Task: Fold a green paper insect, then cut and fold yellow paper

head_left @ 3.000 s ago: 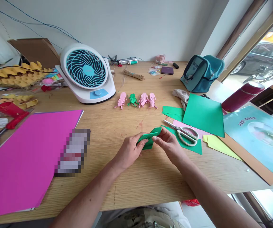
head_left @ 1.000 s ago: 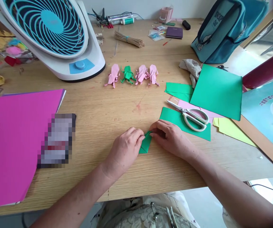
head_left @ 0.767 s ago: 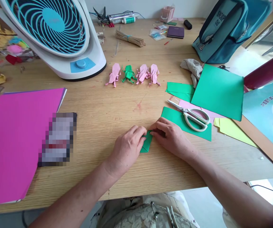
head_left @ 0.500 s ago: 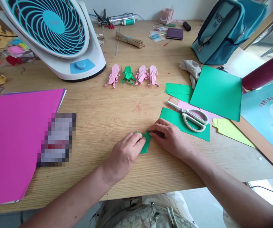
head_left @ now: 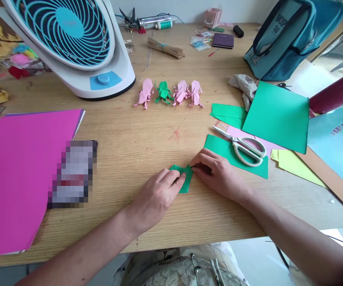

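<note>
A small folded piece of green paper (head_left: 185,184) lies on the wooden table between my hands, with crease lines on it. My left hand (head_left: 159,192) presses it down from the left, thumb and fingers closed on its upper part. At its upper right corner, my right hand (head_left: 216,172) pinches the edge between thumb and forefinger. White-handled scissors (head_left: 250,151) lie just beyond my right hand on a green paper strip (head_left: 219,149). Farther back stands a row of folded paper figures: a green one (head_left: 163,92) and several pink ones, such as the leftmost (head_left: 146,93).
A fan (head_left: 108,81) stands back left, above magenta sheets (head_left: 25,178) and a blurred-out dark-edged item (head_left: 72,174). Right of the scissors are a green square sheet (head_left: 278,115), yellow paper (head_left: 299,169) and a dark red cylinder (head_left: 335,91). A teal backpack (head_left: 281,43) stands behind.
The left fingers have shifted slightly down the green paper, showing more of its upper left part. The right hand still pinches the corner. The whole view has moved a little.
</note>
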A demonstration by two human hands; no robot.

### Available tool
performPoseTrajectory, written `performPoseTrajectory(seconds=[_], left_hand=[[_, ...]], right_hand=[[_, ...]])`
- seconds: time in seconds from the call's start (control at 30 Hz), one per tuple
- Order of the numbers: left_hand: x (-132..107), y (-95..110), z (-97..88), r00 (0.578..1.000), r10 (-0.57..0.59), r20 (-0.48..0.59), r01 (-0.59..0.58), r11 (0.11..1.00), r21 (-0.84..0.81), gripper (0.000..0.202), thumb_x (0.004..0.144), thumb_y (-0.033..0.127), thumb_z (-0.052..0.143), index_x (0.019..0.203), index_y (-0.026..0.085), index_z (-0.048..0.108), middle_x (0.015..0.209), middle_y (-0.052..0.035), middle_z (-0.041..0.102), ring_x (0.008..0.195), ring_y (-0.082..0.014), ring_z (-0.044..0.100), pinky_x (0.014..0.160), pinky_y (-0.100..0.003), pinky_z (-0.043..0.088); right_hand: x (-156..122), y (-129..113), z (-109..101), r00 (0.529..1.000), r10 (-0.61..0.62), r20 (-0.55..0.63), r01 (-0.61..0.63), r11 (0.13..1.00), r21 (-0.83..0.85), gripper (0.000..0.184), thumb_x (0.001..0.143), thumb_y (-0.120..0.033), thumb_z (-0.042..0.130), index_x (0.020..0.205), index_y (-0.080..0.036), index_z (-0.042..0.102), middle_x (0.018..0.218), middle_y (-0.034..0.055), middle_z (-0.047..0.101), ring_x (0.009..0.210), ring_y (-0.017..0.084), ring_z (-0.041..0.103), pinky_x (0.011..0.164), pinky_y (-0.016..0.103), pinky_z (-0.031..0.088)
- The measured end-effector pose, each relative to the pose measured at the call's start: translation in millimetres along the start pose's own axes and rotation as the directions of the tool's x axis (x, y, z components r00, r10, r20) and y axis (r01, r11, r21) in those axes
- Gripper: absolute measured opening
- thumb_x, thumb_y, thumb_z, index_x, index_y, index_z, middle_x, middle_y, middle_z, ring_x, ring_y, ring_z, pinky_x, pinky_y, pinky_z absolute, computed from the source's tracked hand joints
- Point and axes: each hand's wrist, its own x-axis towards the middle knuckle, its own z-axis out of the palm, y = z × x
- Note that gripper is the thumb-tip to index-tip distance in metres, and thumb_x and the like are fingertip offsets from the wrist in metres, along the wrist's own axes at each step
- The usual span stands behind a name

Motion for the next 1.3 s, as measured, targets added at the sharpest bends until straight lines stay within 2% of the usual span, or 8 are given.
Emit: performPoseTrajectory(seconds=[0.13, 0.27, 0.47, 0.6, 0.8, 1.03, 1.2, 1.3], left_hand=[[12.4, -0.2, 3.0, 0.987, -0.156, -0.041, 0.146, 0.974, -0.175, 0.012, 0.097, 0.013, 0.049, 0.1, 0.015, 0.061, 0.091, -0.0049, 0.062, 0.086, -0.0184, 0.06, 0.078, -0.032, 0.052], [23.6, 2.0, 4.8, 0.941, -0.339, -0.007, 0.324, 0.906, -0.272, 0.008, 0.092, 0.011, 0.057, 0.096, 0.018, 0.056, 0.091, -0.0023, 0.062, 0.083, -0.017, 0.061, 0.074, -0.03, 0.05], [31.2, 1.2, 4.7, 0.906, -0.422, 0.043, 0.406, 0.834, -0.372, 0.013, 0.088, 0.008, 0.059, 0.084, 0.019, 0.054, 0.085, 0.0, 0.062, 0.078, -0.0154, 0.061, 0.068, -0.028, 0.045], [36.1, 2.8, 6.0, 0.884, -0.461, 0.073, 0.459, 0.83, -0.315, 0.012, 0.089, 0.01, 0.057, 0.082, 0.019, 0.054, 0.081, -0.0003, 0.062, 0.077, -0.0164, 0.06, 0.069, -0.029, 0.044], [39.3, 4.7, 5.6, 0.891, -0.445, 0.089, 0.452, 0.856, -0.25, 0.012, 0.09, 0.011, 0.056, 0.081, 0.019, 0.053, 0.082, -0.0003, 0.061, 0.077, -0.0165, 0.059, 0.068, -0.029, 0.043], [37.2, 3.5, 9.9, 0.91, -0.412, 0.045, 0.411, 0.884, -0.221, 0.011, 0.089, 0.011, 0.056, 0.083, 0.019, 0.053, 0.086, -0.0011, 0.059, 0.078, -0.0163, 0.059, 0.07, -0.029, 0.045], [28.9, 2.1, 9.3, 0.923, -0.384, 0.032, 0.374, 0.872, -0.316, 0.015, 0.086, 0.004, 0.054, 0.088, 0.019, 0.055, 0.089, -0.0012, 0.06, 0.083, -0.0165, 0.06, 0.072, -0.029, 0.047], [22.4, 3.1, 6.6, 0.916, -0.402, 0.009, 0.374, 0.843, -0.387, 0.019, 0.084, 0.002, 0.053, 0.091, 0.02, 0.055, 0.089, -0.0006, 0.062, 0.081, -0.0152, 0.06, 0.069, -0.027, 0.047]], right_hand=[[6.5, 0.1, -3.4, 0.997, 0.03, 0.075, -0.029, 0.999, -0.014, 0.016, 0.085, -0.002, 0.06, 0.088, -0.018, 0.059, 0.087, 0.0006, 0.057, 0.073, 0.012, 0.054, 0.063, 0.023, 0.041], [14.9, 3.9, -7.9, 0.981, 0.014, 0.192, -0.014, 1.0, -0.001, 0.019, 0.085, -0.001, 0.056, 0.09, -0.017, 0.062, 0.088, 0.0008, 0.057, 0.071, 0.01, 0.054, 0.062, 0.021, 0.041], [26.1, 4.6, -14.3, 0.96, -0.023, 0.278, 0.042, 0.997, -0.061, 0.016, 0.082, -0.001, 0.059, 0.086, -0.016, 0.063, 0.082, 0.0004, 0.056, 0.068, 0.01, 0.051, 0.061, 0.021, 0.038], [26.4, 5.6, -14.3, 0.958, -0.024, 0.286, 0.036, 0.999, -0.038, 0.01, 0.084, -0.007, 0.063, 0.087, -0.016, 0.065, 0.084, 0.0006, 0.054, 0.067, 0.01, 0.051, 0.06, 0.021, 0.038], [22.4, 6.3, -12.6, 0.964, -0.062, 0.258, 0.067, 0.998, -0.009, 0.013, 0.086, -0.004, 0.06, 0.087, -0.017, 0.062, 0.088, 0.0012, 0.056, 0.072, 0.011, 0.054, 0.064, 0.022, 0.039], [21.5, 4.3, -12.9, 0.95, -0.117, 0.289, 0.131, 0.991, -0.03, 0.016, 0.088, -0.004, 0.056, 0.09, -0.018, 0.064, 0.09, 0.0039, 0.057, 0.079, 0.014, 0.057, 0.07, 0.024, 0.042], [20.1, 11.0, -12.2, 0.946, -0.188, 0.264, 0.198, 0.98, -0.01, 0.016, 0.089, -0.005, 0.053, 0.086, -0.018, 0.062, 0.089, 0.004, 0.057, 0.079, 0.015, 0.058, 0.07, 0.025, 0.044], [19.0, 14.6, -12.8, 0.94, -0.235, 0.246, 0.243, 0.97, -0.001, 0.019, 0.091, -0.005, 0.05, 0.086, -0.018, 0.063, 0.088, 0.0041, 0.056, 0.078, 0.014, 0.058, 0.07, 0.024, 0.044]])
